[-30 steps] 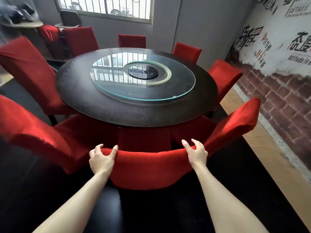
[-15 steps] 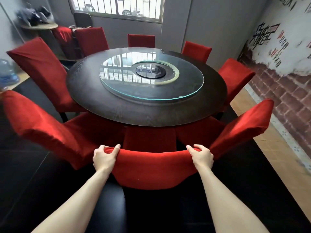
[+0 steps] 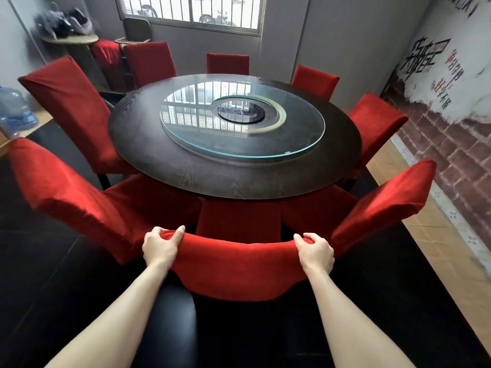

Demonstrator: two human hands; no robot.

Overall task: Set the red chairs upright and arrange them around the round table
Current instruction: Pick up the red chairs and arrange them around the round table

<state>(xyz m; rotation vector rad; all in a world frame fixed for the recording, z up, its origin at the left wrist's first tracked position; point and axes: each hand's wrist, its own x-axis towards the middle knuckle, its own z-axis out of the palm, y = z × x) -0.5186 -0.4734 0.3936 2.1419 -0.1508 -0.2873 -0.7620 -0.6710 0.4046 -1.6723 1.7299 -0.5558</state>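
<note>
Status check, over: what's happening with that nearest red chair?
Left hand and right hand grip the top of the nearest red fabric-covered chair. Chair upright, facing dark round wooden table. Left red chair and right red chair flank it closely.

left hand [image 3: 159, 247] grips chair back [image 3: 239, 266], arm outstretched | right hand [image 3: 316, 252] grips it likewise, arm outstretched

Centre: round table [image 3: 186, 166], glass turntable [image 3: 239, 144] on it, chairs [image 3: 228, 63] ringed all round. At front edge the near chair [image 3: 239, 266], seat under tabletop, neighbour chairs [image 3: 74, 197] close on either side. Left end of its back gripped by left hand [image 3: 160, 247], right end by right hand [image 3: 316, 252]. Window [image 3: 191, 9] behind table; water jug [image 3: 14, 110] far left.
</note>
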